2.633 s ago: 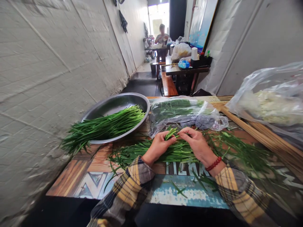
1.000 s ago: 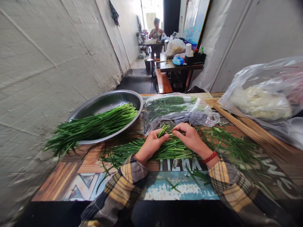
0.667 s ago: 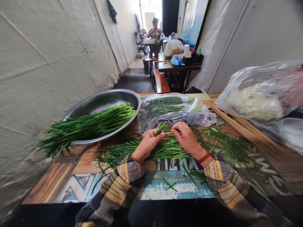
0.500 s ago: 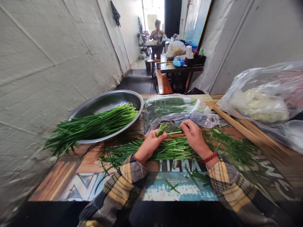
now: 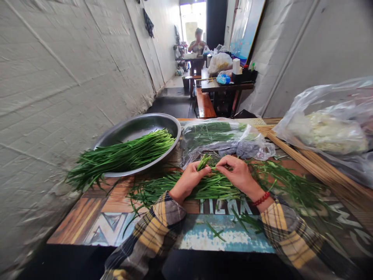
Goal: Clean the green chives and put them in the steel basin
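In my head view, my right hand (image 5: 236, 173) had just come back close to my left hand (image 5: 190, 179), so I was apparently handling single stalks. My left fingers curled round a small green bundle (image 5: 203, 162); my right thumb and forefinger seemed pinched on a pale stalk (image 5: 213, 168) beside it. Just below lay a green pile (image 5: 217, 188). The metal basin (image 5: 124, 134) stood left; a plastic bag (image 5: 201, 144) and loose leaves (image 5: 291, 182) crowded behind and right.
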`<state>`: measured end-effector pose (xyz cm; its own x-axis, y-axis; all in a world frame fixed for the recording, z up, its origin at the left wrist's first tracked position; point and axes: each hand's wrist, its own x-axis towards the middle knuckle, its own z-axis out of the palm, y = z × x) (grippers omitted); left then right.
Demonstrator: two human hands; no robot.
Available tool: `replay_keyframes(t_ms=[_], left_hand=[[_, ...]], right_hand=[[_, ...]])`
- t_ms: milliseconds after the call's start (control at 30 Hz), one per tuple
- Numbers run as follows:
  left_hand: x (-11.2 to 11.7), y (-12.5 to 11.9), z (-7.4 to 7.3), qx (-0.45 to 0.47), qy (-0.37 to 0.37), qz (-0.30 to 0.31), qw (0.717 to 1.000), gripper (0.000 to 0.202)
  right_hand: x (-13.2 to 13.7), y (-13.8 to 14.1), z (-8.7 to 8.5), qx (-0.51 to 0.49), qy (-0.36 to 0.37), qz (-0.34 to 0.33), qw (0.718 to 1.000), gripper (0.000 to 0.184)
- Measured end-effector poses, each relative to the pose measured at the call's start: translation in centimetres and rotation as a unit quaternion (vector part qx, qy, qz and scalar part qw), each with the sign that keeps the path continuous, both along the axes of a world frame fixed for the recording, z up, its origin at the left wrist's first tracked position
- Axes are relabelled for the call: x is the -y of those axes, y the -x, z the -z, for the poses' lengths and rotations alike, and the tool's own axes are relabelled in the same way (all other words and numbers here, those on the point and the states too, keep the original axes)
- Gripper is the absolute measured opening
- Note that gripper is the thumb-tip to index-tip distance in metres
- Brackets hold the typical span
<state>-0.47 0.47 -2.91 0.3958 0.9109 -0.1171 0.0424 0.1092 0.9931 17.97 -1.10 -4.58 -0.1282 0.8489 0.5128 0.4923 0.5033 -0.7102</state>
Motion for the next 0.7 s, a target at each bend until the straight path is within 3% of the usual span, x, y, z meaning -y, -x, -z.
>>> replay_keyframes(t_ms=[133,400,700], left_hand=[[0.1,0.0,-0.3,0.018,0.017,0.0,1.0,0.034],[0.1,-0.1,-0.2,0.02,0.02,-0.006,1.0,0.036],[-0.1,0.0,0.5,-0.009,-0.017,-0.014,1.0,0.032]], right_hand=[[0.1,0.5,0.2,-0.032,0.017,0.032,0.999,0.015],[0.2,0.8,0.3,-0.159,0.165,0.055,0.972,0.027],[-0.3,-0.6,0.9,-0.233,0.158,0.096,0.955,0.03]])
